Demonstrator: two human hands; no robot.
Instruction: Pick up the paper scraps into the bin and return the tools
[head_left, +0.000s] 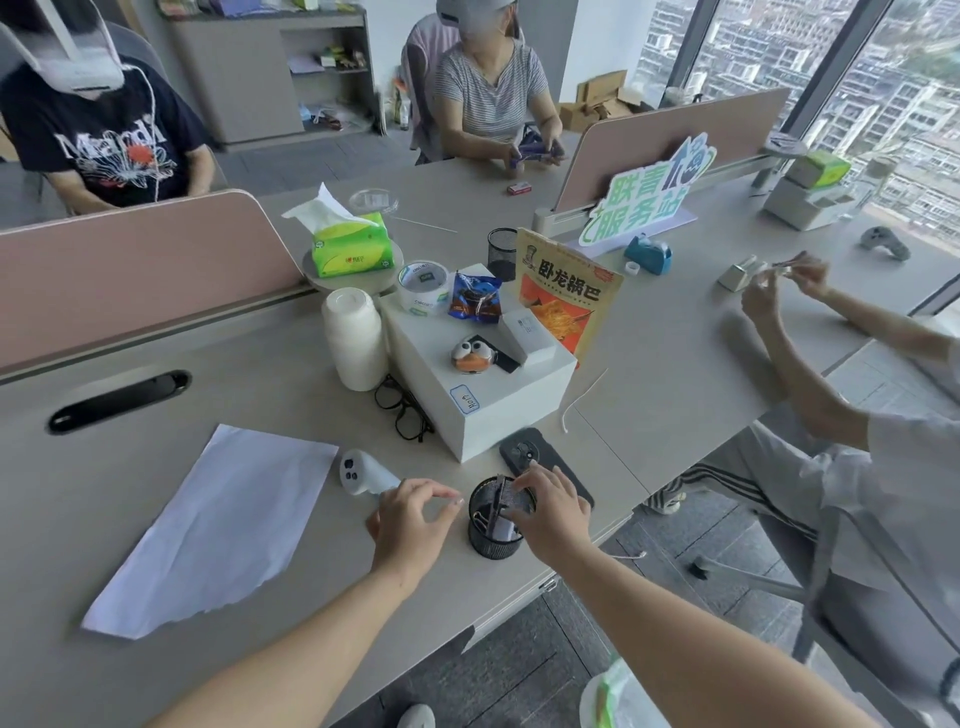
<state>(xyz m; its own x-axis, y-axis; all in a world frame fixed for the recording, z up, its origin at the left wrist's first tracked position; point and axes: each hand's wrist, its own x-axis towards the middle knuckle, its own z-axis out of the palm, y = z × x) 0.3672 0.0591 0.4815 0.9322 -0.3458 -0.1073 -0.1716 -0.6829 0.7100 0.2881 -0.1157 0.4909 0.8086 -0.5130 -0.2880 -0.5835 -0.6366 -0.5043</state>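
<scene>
Our right hand (550, 512) reaches over the black mesh cup (491, 543). Its fingers (527, 486) pinch a dark tool (503, 500) standing in the cup's mouth, too blurred for us to name, and a white scrap (506, 530) sits inside the cup just under those fingertips. Our left hand (410, 519) is just beside the cup, its fingers loosely curled with nothing in them; a white controller (361, 473) lies just beyond its knuckles, and the torn paper sheet (218, 525) lies flat well out to their left.

The dark tool (505, 500) pinched by the right hand (553, 512) is too blurred to identify.
</scene>
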